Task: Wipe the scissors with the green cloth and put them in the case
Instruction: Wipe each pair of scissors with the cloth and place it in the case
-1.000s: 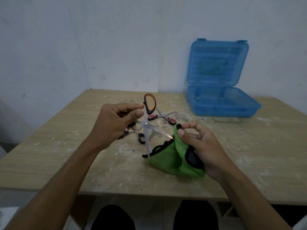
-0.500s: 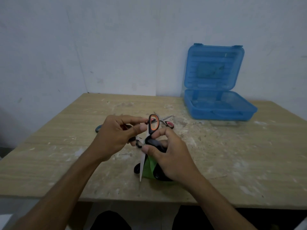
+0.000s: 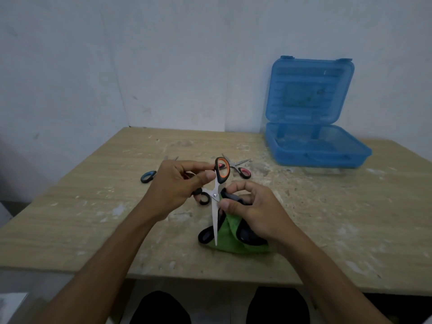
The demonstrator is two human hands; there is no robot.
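- Setting: pale plaster wall behind a scuffed wooden table [image 3: 327, 218].
- Blue plastic case [image 3: 313, 146]: far beyond the right fingertips, lid raised against the wall, tray showing no scissors.
- Left hand [image 3: 177, 190]: thumb and fingers curled onto the handle end of the orange-handled scissors [image 3: 216, 195], which are held off the table, blades apart, one blade pointing down toward the person.
- Right hand [image 3: 254, 211]: thumb and forefinger pinched together on a dark edge just beside the scissor pivot; green cloth [image 3: 230, 232] bunched under the palm.
- Pink-handled scissors [image 3: 238, 167]: on the table beyond the left fingertips.
- Blue-handled scissors [image 3: 147, 176]: left of the left knuckles, partly hidden.
- Black-handled scissors [image 3: 203, 197]: under the left fingers, mostly hidden.
- Risk: open blades sit close to the right fingertips; a slip while wiping could nick skin or snag the cloth.
- Markings: no legible brand, label or writing.
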